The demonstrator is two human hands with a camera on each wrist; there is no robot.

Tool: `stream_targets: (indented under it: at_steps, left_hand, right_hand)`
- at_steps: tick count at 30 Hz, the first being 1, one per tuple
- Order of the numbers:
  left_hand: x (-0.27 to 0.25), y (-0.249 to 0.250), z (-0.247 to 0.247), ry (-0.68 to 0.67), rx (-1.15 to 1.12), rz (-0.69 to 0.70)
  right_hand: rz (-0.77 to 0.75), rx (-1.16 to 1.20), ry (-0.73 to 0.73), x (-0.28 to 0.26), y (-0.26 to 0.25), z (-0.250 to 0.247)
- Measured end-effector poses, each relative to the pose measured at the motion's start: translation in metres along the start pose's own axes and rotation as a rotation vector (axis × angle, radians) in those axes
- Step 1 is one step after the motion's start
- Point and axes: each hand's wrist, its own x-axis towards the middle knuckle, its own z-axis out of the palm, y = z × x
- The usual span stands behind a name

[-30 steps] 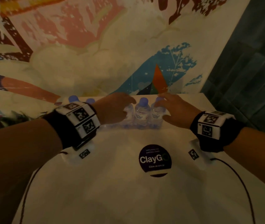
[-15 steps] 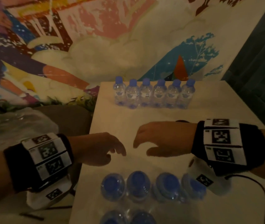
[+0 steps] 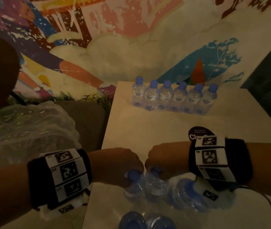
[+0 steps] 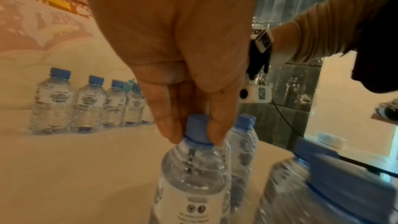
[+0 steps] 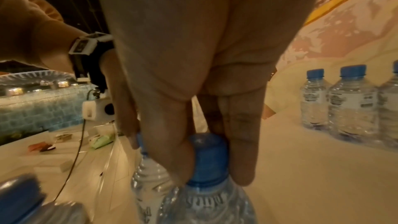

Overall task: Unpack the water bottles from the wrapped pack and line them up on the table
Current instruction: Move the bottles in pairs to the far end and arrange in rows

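Note:
Several clear water bottles with blue caps stand in a row (image 3: pixel 174 98) at the far side of the white table (image 3: pixel 148 129); the row (image 4: pixel 86 103) shows in both wrist views (image 5: pixel 353 105). A near group of bottles (image 3: pixel 186 194) stands at the table's front edge. My left hand (image 3: pixel 120 166) pinches the blue cap of one near bottle (image 4: pixel 193 173) between thumb and fingers. My right hand (image 3: pixel 163 161) pinches the cap of the bottle beside it (image 5: pixel 206 193). The two hands are almost touching.
Crumpled clear plastic wrap (image 3: pixel 30 128) lies on a dark seat left of the table. A round dark sticker (image 3: pixel 199 133) sits on the tabletop behind my right wrist. A painted wall (image 3: pixel 131 38) stands close behind the far row. A cable (image 3: pixel 270 207) trails from the right wrist.
A second ago both hands were at the far row. They drew back to the near group, came down, and now each pinches a bottle cap.

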Motion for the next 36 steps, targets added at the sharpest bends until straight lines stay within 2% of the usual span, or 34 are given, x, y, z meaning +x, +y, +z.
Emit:
stream_targets:
  at_steps: [2,8,12,15,24,27,31,33,36]
  left_hand:
    - [0.011,-0.009,-0.01,0.039,0.02,0.002]
    - [0.054,-0.043,-0.054,0.249,-0.002,-0.091]
    - [0.086,-0.073,-0.083,0.369,-0.003,-0.221]
    - [0.109,-0.092,-0.101,0.443,-0.012,-0.274]
    - [0.155,-0.118,-0.125,0.534,-0.107,-0.452]
    - [0.159,-0.121,-0.121,0.599,-0.16,-0.456]
    - [0.152,-0.114,-0.117,0.564,-0.207,-0.451]
    - [0.142,-0.107,-0.113,0.609,-0.252,-0.392]
    - [0.123,-0.097,-0.101,0.677,-0.181,-0.328]
  right_hand:
    - [0.016,0.047,0.013,0.003,0.016,-0.006]
    - [0.178,0.156,0.209,0.017,0.082,-0.035]
    - [0.267,0.197,0.364,0.036,0.126,-0.054]
    - [0.322,0.214,0.417,0.05,0.153,-0.065]
    - [0.482,0.245,0.524,0.086,0.195,-0.074]
    - [0.497,0.267,0.574,0.09,0.198,-0.067]
    - [0.466,0.367,0.58,0.085,0.191,-0.058]
    - [0.463,0.385,0.623,0.071,0.186,-0.055]
    - [0.485,0.357,0.649,0.043,0.181,-0.045]
